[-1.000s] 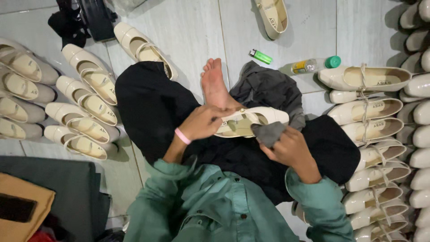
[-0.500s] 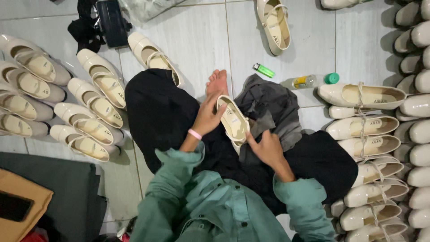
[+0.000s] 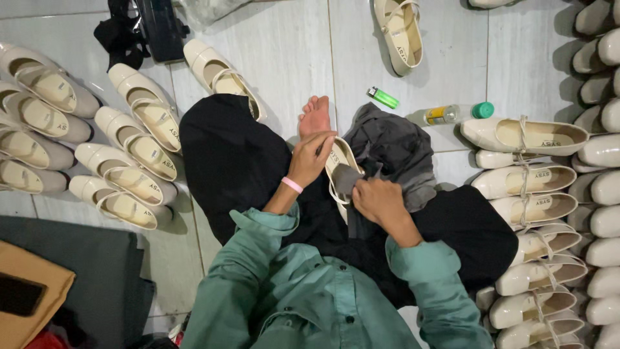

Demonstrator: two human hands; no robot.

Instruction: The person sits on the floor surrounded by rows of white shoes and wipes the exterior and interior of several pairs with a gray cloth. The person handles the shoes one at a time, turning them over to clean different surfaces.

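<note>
Step in hand: wiping inside of cream shoe (image 3: 340, 169), held over lap betw. bare foot (image 3: 315, 116) & knee. L hand (image 3: 310, 157) clasps shoe's side, fingers wrapped round. R hand (image 3: 378, 200) closed on grey cloth (image 3: 394, 152), pressing it into shoe. Next prob. needs turning shoe. Shoe rows (image 3: 542, 213) crowd both sides; open tile (image 3: 290, 58) ahead.
</note>
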